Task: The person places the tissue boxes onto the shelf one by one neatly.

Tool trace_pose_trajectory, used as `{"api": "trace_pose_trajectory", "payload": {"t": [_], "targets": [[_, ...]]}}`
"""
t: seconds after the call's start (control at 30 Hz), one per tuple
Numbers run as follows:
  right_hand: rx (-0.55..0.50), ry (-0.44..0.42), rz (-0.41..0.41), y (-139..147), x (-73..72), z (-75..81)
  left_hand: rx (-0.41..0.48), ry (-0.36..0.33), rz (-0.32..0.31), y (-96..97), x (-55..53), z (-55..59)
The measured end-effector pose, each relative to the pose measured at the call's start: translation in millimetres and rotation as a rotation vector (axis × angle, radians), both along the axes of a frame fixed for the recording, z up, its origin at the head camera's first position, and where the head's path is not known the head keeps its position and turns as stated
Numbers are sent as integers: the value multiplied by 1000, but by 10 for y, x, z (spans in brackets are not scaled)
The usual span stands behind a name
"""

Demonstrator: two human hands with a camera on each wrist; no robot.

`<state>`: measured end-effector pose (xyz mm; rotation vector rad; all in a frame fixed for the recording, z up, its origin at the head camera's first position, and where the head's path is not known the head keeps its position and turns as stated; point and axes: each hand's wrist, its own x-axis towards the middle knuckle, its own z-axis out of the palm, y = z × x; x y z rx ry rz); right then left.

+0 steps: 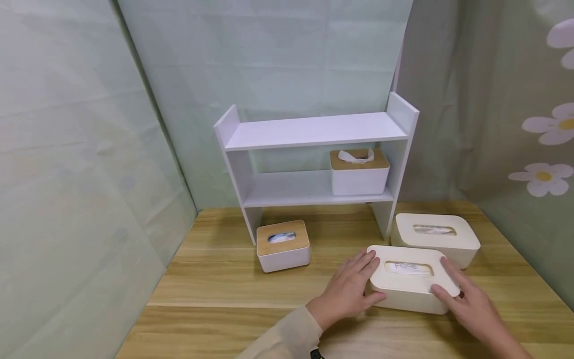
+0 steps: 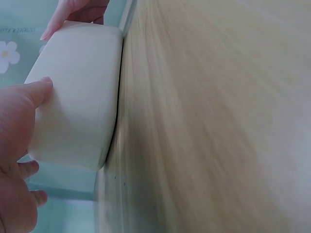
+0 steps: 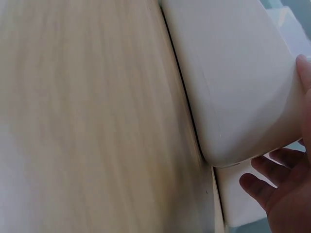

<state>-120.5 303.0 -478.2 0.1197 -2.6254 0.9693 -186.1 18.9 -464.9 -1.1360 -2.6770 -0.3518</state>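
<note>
Cream near box (image 1: pixel 405 283): your left hand (image 1: pixel 345 291) and right hand (image 1: pixel 474 301) touch its ends, fingers apart. Looks early: one box (image 1: pixel 360 181) on shelf (image 1: pixel 289 188), three on desk (image 1: pixel 215 304).

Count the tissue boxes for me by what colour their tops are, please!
Tan tops: 2, the higher tissue box and the lower tissue box
Cream tops: 2, the front tissue box and the back tissue box
Total: 4 tissue boxes
</note>
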Motion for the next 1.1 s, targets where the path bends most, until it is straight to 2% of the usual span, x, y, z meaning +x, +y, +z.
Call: {"api": "trace_pose_trajectory", "payload": {"t": [0.27, 0.47, 0.77, 1.1], "targets": [[14, -36, -3, -239, -60, 38, 78, 5, -3, -252, 21, -39], [12, -13, 31, -435, -121, 40, 123, -4, 8, -454, 30, -75], [19, 2, 55, -735, -192, 19, 164, 42, 5, -781, 14, -102], [57, 5, 121, -971, -278, 27, 199, 31, -24, -1107, -25, -67]]}}
